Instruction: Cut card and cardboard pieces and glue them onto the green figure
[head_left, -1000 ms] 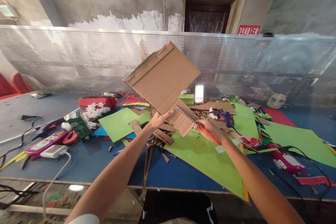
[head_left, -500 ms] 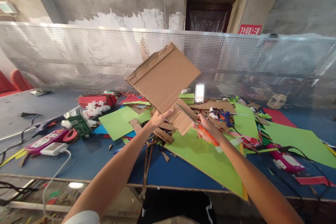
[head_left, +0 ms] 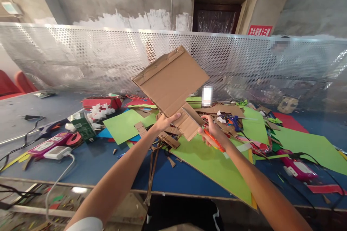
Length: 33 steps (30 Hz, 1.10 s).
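Note:
A brown cardboard piece (head_left: 172,81), a wide panel with a narrower tab at its lower right, is raised above the table and tilted. My left hand (head_left: 166,121) grips its lower edge beside the tab, thumb on the front face. In my right hand (head_left: 214,131) are scissors with orange handles (head_left: 214,140). Their blades lie across the tab, pointing up and left, with cardboard on both sides of them. Under my hands, a large green sheet (head_left: 217,166) and brown cardboard scraps (head_left: 169,140) cover part of the blue table.
On the left are a pink power strip (head_left: 50,144), a white charger (head_left: 57,152), a dark green box (head_left: 83,128) and a red case (head_left: 101,103). A blue glue gun (head_left: 234,122) and another pink strip (head_left: 299,166) lie right. Behind stands a perforated metal screen (head_left: 108,57).
The view has shifted slightly, so the scene sits a little further right. Both hands keep their holds, and the scissors stay across the tab.

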{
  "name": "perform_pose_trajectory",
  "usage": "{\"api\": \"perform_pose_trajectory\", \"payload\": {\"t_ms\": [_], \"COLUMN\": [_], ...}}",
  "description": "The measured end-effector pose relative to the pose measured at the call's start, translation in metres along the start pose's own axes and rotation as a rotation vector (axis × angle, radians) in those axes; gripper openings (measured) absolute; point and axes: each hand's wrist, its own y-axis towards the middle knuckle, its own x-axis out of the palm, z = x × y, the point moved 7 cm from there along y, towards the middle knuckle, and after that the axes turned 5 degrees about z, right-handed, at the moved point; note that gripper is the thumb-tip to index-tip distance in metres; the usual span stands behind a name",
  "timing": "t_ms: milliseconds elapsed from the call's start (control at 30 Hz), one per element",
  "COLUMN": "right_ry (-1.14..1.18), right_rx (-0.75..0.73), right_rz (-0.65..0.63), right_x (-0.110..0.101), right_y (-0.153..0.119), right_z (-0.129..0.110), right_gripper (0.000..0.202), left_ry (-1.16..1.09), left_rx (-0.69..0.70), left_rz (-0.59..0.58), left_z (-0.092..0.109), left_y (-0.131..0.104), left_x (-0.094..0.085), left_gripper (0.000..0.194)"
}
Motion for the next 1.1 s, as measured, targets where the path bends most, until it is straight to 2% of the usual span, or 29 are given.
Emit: {"api": "perform_pose_trajectory", "payload": {"t_ms": [167, 333, 500, 600, 833, 1000, 1100], "right_ry": [0.015, -0.035, -0.003, 0.047, 0.117, 0.099, 0.054], "right_rx": [-0.04, -0.064, -0.02, -0.018, -0.052, -0.02, -0.012], "right_rz": [0.01, 0.011, 0.021, 0.016, 0.028, -0.022, -0.005], "right_x": [-0.001, 0.001, 0.007, 0.011, 0.008, 0.008, 0.006], "right_y": [-0.004, -0.01, -0.011, -0.008, -0.007, -0.008, -0.01], "right_z": [-0.007, -0.018, -0.019, -0.015, -0.013, -0.019, -0.022], "right_gripper": [0.066, 0.067, 0.069, 0.072, 0.085, 0.086, 0.083], "left_ry": [0.009, -0.054, -0.149, -0.144, -0.023, 0.003, -0.011], "left_rx": [0.03, -0.009, -0.04, -0.037, 0.026, 0.043, 0.057], "left_rz": [-0.015, -0.041, -0.047, -0.05, -0.067, -0.077, -0.088], "left_z": [0.0, -0.017, -0.032, -0.029, -0.007, -0.013, -0.019], "left_y": [0.001, 0.007, 0.014, 0.014, 0.007, 0.007, 0.009], "left_x": [0.002, 0.0, -0.002, -0.002, 0.0, 0.001, 0.002], "left_gripper": [0.092, 0.087, 0.089, 0.09, 0.093, 0.091, 0.087]}}
